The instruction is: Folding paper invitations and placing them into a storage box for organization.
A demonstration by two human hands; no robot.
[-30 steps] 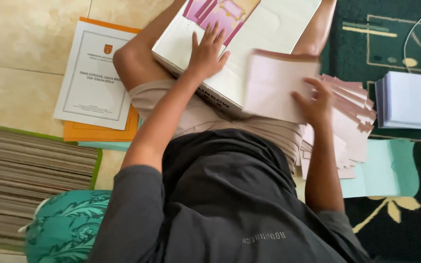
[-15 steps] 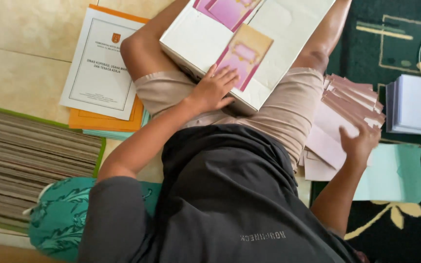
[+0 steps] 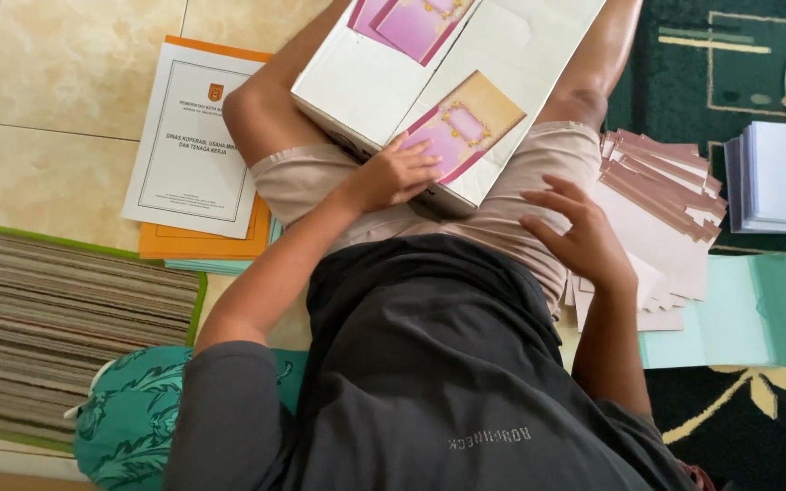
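The person sits on the floor with a large white cardboard box (image 3: 384, 82) lying across the lap, its flat top tilted toward the camera; the left hand (image 3: 398, 173) rests on the near edge of the box, fingers curled loosely over the lower corner of a pink and tan decorated card (image 3: 466, 127) that lies flat on the box top, pressing it rather than pinching it; a second pink card (image 3: 411, 23) lies farther up the box, partly cut off by the frame edge; the right hand (image 3: 579, 232) hovers open above the right thigh, fingers spread and holding nothing, just beside a fanned stack of pale pink envelopes (image 3: 661, 195) spread on the floor by the right leg; under that stack lies a pale green sheet (image 3: 730, 318) on a dark green patterned carpet (image 3: 739, 55); farther right stands a neat pile of white paper (image 3: 780, 177); to the left of the left knee, on beige floor tiles (image 3: 56, 100), a white printed document (image 3: 197, 136) lies on top of an orange folder (image 3: 202, 241); near the left elbow sits a thick stack of sheets with a green edge (image 3: 56, 318); a teal patterned cushion (image 3: 129, 409) shows beneath the left arm.
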